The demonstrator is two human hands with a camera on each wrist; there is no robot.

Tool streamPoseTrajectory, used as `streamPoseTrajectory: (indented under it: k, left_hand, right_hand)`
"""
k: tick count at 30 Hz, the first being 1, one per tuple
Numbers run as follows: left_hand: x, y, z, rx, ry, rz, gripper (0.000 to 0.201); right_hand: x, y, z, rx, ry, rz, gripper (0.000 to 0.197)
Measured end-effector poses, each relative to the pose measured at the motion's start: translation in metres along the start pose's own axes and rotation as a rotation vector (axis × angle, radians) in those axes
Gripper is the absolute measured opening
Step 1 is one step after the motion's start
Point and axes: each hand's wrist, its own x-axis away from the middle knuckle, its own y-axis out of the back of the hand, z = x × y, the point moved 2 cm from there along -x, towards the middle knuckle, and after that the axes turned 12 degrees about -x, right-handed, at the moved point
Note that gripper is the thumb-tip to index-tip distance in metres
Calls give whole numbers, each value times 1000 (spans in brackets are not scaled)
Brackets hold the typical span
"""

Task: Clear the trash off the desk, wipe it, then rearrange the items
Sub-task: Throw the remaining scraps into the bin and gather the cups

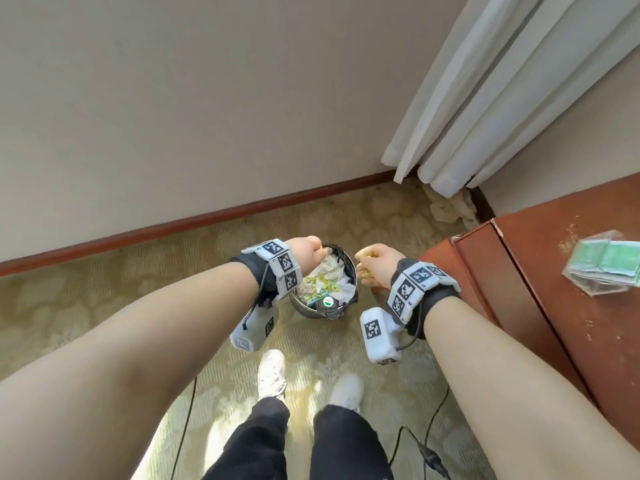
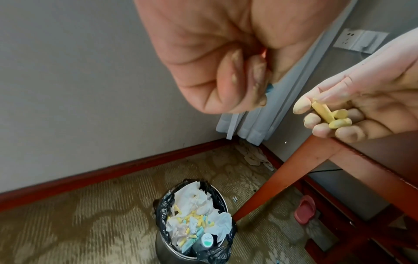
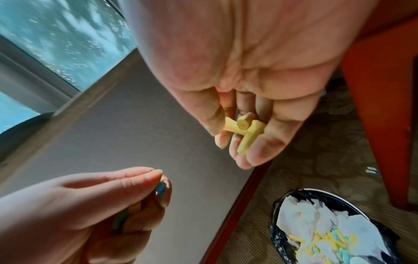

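Observation:
A small metal trash bin (image 1: 311,311) lined with a black bag stands on the carpet, holding crumpled tissues, yellow and blue stick pieces and a bottle cap. My left hand (image 1: 308,251) hovers over the bin's (image 2: 165,250) far left rim, fingers curled round blue pieces (image 2: 337,89), one pinched at the fingertips (image 3: 161,187). My right hand (image 1: 372,268) hangs just right of the bin (image 3: 274,214), its curled fingers cradling a few short yellow pieces (image 3: 245,130) (image 2: 328,116). The red-brown desk (image 1: 554,271) is at the right.
On the desk lies a clear box with green contents (image 1: 602,265) amid scattered crumbs. A desk leg (image 2: 287,169) slants down beside the bin. White curtains (image 1: 485,98) hang in the corner. Cables (image 1: 429,455) trail by my feet, and a pink slipper (image 2: 304,209) lies under the desk.

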Motion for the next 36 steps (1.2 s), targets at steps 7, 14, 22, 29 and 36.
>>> streamPoseTrajectory:
  k: [7, 14, 22, 29, 36]
  left_hand:
    - [-106, -69, 22, 198, 140, 105, 39]
    - [-180, -139, 32, 483, 270, 193, 34]
    - [-181, -132, 36, 547, 247, 168, 45]
    - [-162, -86, 30, 542, 158, 37, 45]
    - [-124, -30, 17, 389, -17, -65, 45]
  right_hand:
    - [-114, -15, -58, -47, -147, 43, 24]
    - [-194, -22, -117, 96, -190, 134, 31]
    - [-196, -11, -127, 97, -240, 146, 46]
    - [-171, 11, -93, 80, -125, 99, 47]
    - [-109, 31, -37, 100, 48, -38, 46]
